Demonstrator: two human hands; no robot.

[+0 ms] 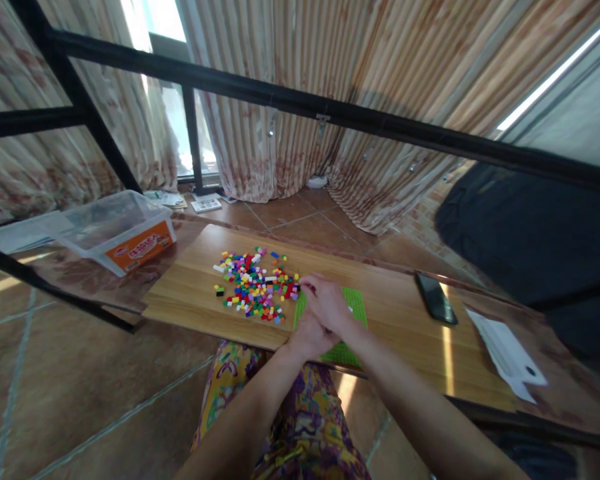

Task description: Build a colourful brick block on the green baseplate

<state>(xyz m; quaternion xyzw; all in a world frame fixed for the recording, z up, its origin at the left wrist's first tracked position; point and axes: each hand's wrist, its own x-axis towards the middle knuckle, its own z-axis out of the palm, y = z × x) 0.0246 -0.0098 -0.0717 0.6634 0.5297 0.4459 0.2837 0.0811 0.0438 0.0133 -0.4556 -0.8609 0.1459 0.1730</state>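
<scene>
Head view — right hand (325,301) over left hand (307,337) on green baseplate (356,301), grips unclear.

Smooth wooden board (395,313), glossy plastic bricks (255,283), clear plastic tub (115,230)

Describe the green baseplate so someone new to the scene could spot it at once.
Start at the long wooden board across the person's lap. Just right of the pile of small coloured bricks lies the green baseplate, partly under the right hand and left hand. It is the only flat, single-coloured bright green square there.
</scene>
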